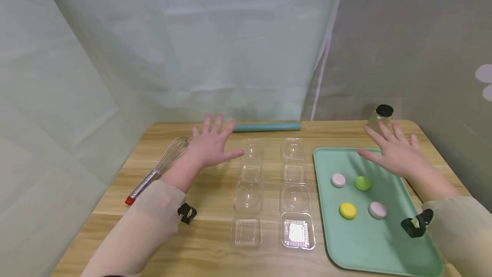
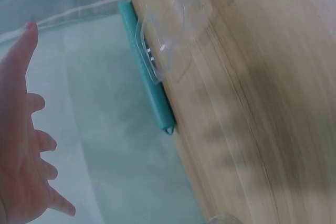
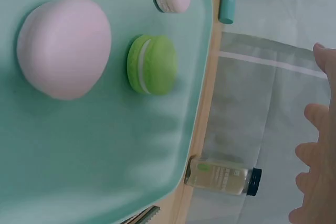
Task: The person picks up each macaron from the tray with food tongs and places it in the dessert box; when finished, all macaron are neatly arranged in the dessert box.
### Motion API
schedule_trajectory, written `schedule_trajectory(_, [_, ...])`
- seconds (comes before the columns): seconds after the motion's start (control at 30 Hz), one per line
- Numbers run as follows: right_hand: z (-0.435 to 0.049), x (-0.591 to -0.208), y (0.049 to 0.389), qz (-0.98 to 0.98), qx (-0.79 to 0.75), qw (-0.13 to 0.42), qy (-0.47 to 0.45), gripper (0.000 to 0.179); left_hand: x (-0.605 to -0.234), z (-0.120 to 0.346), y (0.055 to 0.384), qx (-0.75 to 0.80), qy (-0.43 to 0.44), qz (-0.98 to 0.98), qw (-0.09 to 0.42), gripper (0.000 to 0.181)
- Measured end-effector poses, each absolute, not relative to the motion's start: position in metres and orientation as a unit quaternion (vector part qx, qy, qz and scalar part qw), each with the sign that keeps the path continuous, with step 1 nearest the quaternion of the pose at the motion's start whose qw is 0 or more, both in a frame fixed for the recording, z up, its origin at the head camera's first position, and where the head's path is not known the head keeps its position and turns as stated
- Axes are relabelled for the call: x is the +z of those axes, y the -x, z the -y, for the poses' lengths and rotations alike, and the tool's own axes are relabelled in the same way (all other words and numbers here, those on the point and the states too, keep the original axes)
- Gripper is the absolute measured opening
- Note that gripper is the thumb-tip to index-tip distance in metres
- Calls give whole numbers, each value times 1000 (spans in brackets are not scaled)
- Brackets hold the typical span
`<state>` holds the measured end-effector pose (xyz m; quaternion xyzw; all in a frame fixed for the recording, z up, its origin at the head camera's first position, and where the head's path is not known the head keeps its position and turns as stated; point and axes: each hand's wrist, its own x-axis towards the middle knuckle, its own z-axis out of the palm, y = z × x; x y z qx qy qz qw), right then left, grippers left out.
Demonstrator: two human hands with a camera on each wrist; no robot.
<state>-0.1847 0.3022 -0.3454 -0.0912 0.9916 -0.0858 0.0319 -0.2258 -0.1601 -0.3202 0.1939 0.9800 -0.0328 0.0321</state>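
Yellow macaron (image 1: 347, 210) and pale purple macaron (image 1: 378, 210): near row, side by side with a gap, on the green tray (image 1: 369, 247), right half of my table (image 1: 207, 238). Level with them, left of the tray: near clear containers (image 1: 295, 198), plastic, square bases with domed parts just behind, in two columns. Next row on the tray: pale pink macaron (image 1: 338, 180) left, green macaron (image 1: 362, 183) right. Right wrist view shows the green one with a white band round its middle.

Whisk (image 1: 155, 172) lies at far left, red handle end toward me, wire head pointing away, beside my left forearm.

Right hand (image 1: 401, 153): released, fingers and thumb spread wide, palm down, raised over the tray's far right part. Holds nothing, touches nothing. Left hand (image 1: 209, 148): same, fully spread and released, raised between whisk and containers, clear of both. Far clear containers (image 1: 293, 148) are just right of it, same two columns.

Back edge of table: teal rod (image 1: 267, 127) lying lengthwise; left wrist view shows a small loop on one end. Bottle (image 1: 379, 119), black cap, upright behind the tray, beyond my right fingertips. Pale cloth (image 1: 246, 54) hangs behind everything.
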Motion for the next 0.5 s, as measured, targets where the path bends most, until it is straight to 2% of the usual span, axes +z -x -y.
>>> schedule_trajectory(0.33, [-317,-352,176,-987,-132,54,74,85,-329,144,216,51,-224,-972,47,93])
schedule_trajectory(0.5, [-325,-358,174,-983,-167,27,74,83,-335,136,207,90,-249,-963,51,94])
